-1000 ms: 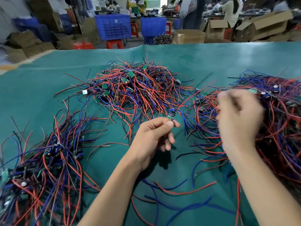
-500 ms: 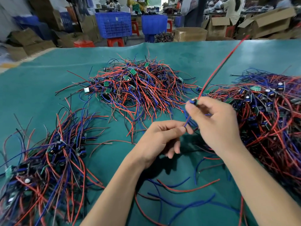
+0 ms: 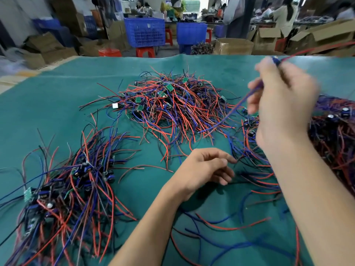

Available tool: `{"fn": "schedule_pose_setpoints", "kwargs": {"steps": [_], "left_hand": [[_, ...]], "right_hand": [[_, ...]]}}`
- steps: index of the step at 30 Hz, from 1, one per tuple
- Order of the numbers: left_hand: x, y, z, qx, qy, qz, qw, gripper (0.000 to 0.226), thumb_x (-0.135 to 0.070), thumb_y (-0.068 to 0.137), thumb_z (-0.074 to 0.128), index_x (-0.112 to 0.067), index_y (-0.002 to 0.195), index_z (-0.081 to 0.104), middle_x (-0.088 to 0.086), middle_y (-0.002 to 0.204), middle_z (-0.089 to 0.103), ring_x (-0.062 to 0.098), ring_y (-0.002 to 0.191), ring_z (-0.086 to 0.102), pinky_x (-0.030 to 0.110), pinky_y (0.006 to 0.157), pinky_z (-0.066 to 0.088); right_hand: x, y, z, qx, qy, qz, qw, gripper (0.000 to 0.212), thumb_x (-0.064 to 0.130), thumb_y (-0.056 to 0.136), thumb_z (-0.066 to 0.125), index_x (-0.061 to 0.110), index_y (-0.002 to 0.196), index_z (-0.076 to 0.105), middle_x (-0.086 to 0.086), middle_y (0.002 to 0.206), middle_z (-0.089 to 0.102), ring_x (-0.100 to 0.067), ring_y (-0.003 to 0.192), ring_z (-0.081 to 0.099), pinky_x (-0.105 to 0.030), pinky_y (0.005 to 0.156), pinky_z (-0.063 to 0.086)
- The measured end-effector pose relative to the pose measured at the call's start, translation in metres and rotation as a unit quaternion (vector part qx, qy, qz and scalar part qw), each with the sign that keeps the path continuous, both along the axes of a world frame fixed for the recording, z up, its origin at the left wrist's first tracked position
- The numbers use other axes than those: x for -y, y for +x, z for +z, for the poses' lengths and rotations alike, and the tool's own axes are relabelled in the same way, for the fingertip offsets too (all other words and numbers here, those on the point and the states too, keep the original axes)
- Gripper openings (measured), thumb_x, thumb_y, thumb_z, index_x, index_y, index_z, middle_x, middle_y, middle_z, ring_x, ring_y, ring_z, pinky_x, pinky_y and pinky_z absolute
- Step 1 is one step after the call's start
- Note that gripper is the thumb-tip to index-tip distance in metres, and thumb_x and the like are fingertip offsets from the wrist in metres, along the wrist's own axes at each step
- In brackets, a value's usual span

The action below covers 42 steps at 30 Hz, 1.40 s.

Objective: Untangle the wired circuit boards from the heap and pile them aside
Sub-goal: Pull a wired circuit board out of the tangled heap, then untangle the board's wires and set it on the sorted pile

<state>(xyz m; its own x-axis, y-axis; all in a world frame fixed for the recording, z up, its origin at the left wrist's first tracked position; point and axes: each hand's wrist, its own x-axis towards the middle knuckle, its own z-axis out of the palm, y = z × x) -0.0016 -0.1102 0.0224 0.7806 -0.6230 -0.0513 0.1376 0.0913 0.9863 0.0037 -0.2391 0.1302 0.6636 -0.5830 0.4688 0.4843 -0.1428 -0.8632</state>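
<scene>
The right hand [image 3: 280, 104] pinches a light wired board [image 3: 276, 61] raised over the counter [image 3: 57, 112], limp leads trailing, best gripped at the board; the left hand [image 3: 203, 167] hangs relaxed, holding nothing

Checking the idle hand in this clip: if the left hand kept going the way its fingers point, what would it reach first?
The left hand points right, low over the cloth. First in line look to be the loose red and dark wires just past its fingertips, at the right heap's edge. Depth is uncertain.
</scene>
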Motion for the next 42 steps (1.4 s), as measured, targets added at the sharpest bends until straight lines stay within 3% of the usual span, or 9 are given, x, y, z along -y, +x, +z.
{"fn": "schedule_pose_setpoints", "kwargs": {"steps": [4,8,11,14,18,23,33,38,42], "left_hand": [[0.001,-0.004,0.0,0.024,0.003,0.007,1.0,0.026,0.01,0.096,0.045,-0.004,0.09,0.067,0.008,0.075,0.066,0.008,0.059,0.062,0.018,0.06,0.053],[-0.003,-0.008,0.003,0.023,-0.014,0.019,0.999,0.05,0.014,0.093,0.048,-0.021,0.066,0.072,-0.007,0.068,0.069,-0.001,0.061,0.063,0.015,0.062,0.054],[0.002,-0.005,0.003,0.02,0.003,0.018,1.0,0.021,0.01,0.096,0.046,0.0,0.091,0.065,0.013,0.08,0.064,0.009,0.061,0.06,0.02,0.06,0.052],[0.004,-0.002,0.002,-0.006,0.01,0.017,1.0,0.017,0.009,0.097,0.044,0.005,0.103,0.059,0.02,0.084,0.061,0.013,0.058,0.06,0.018,0.056,0.051],[0.004,0.0,0.0,-0.006,0.013,0.004,1.0,0.018,0.008,0.098,0.043,0.007,0.104,0.059,0.019,0.083,0.062,0.011,0.055,0.061,0.017,0.055,0.052],[0.004,0.0,0.001,-0.008,0.014,0.012,1.0,0.019,0.009,0.097,0.042,0.007,0.101,0.06,0.023,0.089,0.061,0.014,0.059,0.062,0.018,0.056,0.052],[0.003,-0.001,0.005,-0.035,-0.006,0.023,0.999,0.02,0.007,0.098,0.043,0.002,0.111,0.058,0.019,0.08,0.063,0.015,0.058,0.06,0.019,0.057,0.052],[0.006,0.004,0.006,-0.11,-0.08,0.097,0.986,0.017,-0.006,0.103,0.042,-0.001,0.117,0.05,0.022,0.08,0.066,0.022,0.057,0.064,0.024,0.055,0.054],[0.007,0.009,0.005,-0.153,-0.134,0.143,0.969,0.026,-0.027,0.107,0.039,-0.005,0.119,0.048,0.018,0.089,0.073,0.025,0.065,0.07,0.028,0.058,0.057]], "right_hand": [[-0.079,0.014,0.023,-0.078,-0.139,0.189,0.969,0.038,0.031,0.099,0.067,0.002,0.075,0.069,-0.007,0.058,0.067,-0.015,0.038,0.059,-0.025,0.038,0.039],[-0.129,0.033,0.022,-0.214,-0.403,0.323,0.829,0.056,0.052,0.095,0.065,-0.002,0.085,0.074,-0.01,0.074,0.077,-0.019,0.053,0.072,-0.026,0.041,0.049],[-0.115,0.062,0.01,-0.247,-0.532,0.236,0.775,0.038,0.042,0.093,0.067,0.006,0.085,0.076,-0.013,0.082,0.077,-0.027,0.071,0.075,-0.035,0.065,0.062],[-0.082,0.087,-0.013,-0.331,-0.58,0.137,0.732,0.025,0.029,0.09,0.066,0.016,0.11,0.072,-0.016,0.12,0.069,-0.036,0.111,0.065,-0.043,0.099,0.054],[-0.057,0.095,-0.05,-0.406,-0.591,0.093,0.691,0.043,0.047,0.09,0.071,0.018,0.12,0.064,-0.015,0.13,0.062,-0.039,0.117,0.062,-0.046,0.098,0.053],[-0.059,0.103,-0.069,-0.407,-0.532,0.093,0.737,0.016,0.028,0.094,0.066,0.017,0.104,0.069,-0.013,0.107,0.061,-0.037,0.104,0.061,-0.046,0.094,0.054],[0.009,0.072,-0.048,-0.36,-0.465,0.034,0.808,0.013,0.028,0.084,0.073,0.016,0.081,0.076,-0.014,0.101,0.074,-0.038,0.103,0.065,-0.041,0.089,0.054],[0.044,0.02,-0.046,-0.295,-0.206,0.056,0.931,0.029,0.008,0.081,0.07,0.013,0.053,0.065,-0.009,0.066,0.068,-0.027,0.061,0.06,-0.032,0.05,0.042],[0.046,-0.027,-0.055,-0.289,-0.057,0.208,0.933,0.018,-0.003,0.083,0.063,0.003,0.067,0.065,-0.01,0.067,0.068,-0.016,0.049,0.055,-0.023,0.035,0.033]]}}
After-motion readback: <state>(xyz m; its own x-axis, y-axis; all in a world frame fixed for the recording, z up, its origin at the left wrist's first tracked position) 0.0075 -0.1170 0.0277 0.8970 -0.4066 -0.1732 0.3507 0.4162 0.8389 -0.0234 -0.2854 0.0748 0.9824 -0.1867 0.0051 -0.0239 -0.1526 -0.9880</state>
